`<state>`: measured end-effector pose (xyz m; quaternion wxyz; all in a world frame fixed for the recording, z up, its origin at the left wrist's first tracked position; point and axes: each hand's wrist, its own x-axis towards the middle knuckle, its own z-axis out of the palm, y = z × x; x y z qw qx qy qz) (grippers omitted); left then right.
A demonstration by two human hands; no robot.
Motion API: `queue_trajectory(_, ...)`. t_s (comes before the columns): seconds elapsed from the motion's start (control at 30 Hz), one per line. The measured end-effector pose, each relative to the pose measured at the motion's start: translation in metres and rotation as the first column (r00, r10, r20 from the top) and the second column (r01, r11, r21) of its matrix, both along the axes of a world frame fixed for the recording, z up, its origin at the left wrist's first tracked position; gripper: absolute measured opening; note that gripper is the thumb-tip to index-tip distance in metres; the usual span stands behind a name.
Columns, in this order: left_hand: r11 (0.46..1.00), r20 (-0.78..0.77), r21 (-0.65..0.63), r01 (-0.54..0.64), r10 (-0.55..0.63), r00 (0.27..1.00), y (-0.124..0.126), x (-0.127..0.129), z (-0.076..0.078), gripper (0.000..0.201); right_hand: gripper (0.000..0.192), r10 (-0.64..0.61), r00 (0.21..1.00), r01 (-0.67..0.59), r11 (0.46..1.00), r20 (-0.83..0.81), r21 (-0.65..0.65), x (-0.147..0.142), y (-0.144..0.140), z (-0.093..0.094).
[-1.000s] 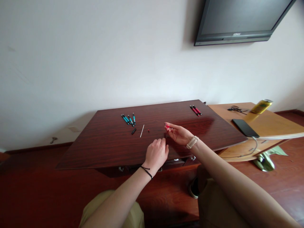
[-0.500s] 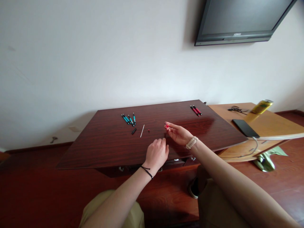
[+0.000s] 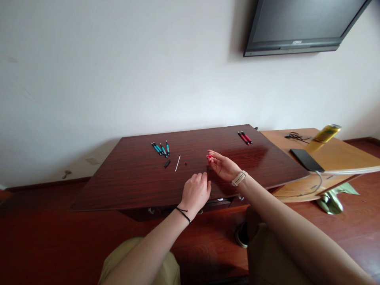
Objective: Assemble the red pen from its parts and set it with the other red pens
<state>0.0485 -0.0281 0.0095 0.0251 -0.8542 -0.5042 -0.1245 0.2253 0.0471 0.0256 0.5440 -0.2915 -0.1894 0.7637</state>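
Note:
My right hand (image 3: 224, 167) is raised over the dark table with its fingers pinched on a small red pen part (image 3: 209, 156). Just to its left, my left hand (image 3: 195, 189) is curled closed above the near edge, back of the hand toward me; whatever is in it is hidden. Beyond that hand lie a tiny red piece (image 3: 186, 163), a thin white pen refill (image 3: 177, 163) and a short black pen piece (image 3: 167, 163). Several teal-and-black pens (image 3: 160, 149) lie together farther back on the left. Two red-and-black pens (image 3: 245, 137) rest side by side at the back right.
The dark wooden table (image 3: 133, 178) stands against the wall, drawers under its front. To the right, a lighter wooden cabinet (image 3: 350, 154) carries a phone (image 3: 307, 160) with a cable, a coiled black cord (image 3: 297, 137) and a yellow can (image 3: 327, 133). A television (image 3: 305, 23) hangs above.
My right hand has shifted very slightly, its fingertips a little up and right with the red pen part. My left hand and the pieces on the table look the same.

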Motion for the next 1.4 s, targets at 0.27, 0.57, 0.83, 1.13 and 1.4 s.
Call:
queue_trajectory(0.27, 1.0, 0.005, -0.016, -0.006, 0.006, 1.0, -0.001, 0.001, 0.001, 0.026, 0.037, -0.093, 0.987, 0.083, 0.994, 0.132, 0.073, -0.008, -0.002, -0.008)
queue_trajectory(0.57, 0.998, 0.018, -0.007, -0.064, 0.064, 0.998, 0.009, -0.008, 0.003, 0.019, 0.057, -0.229, 0.846, 0.055, 0.935, 0.482, 0.349, -0.02, -0.007, -0.019)
queue_trajectory(0.83, 0.995, 0.044, -0.067, -0.076, 0.079, 0.996, 0.016, -0.013, 0.005, 0.019, 0.054, -0.405, 0.583, -0.135, 0.806, 0.704, 0.576, -0.023, -0.011, -0.019)
queue_trajectory(1.13, 0.996, 0.024, -0.061, -0.064, 0.066, 0.998, 0.018, -0.013, 0.005, 0.019, 0.059, -0.349, 0.679, -0.074, 0.843, 0.646, 0.533, -0.024, -0.004, -0.033)
queue_trajectory(1.4, 0.994, 0.029, -0.079, -0.07, 0.072, 0.997, 0.018, -0.013, 0.006, 0.021, 0.059, -0.386, 0.623, -0.076, 0.836, 0.68, 0.544, -0.022, -0.004, -0.03)
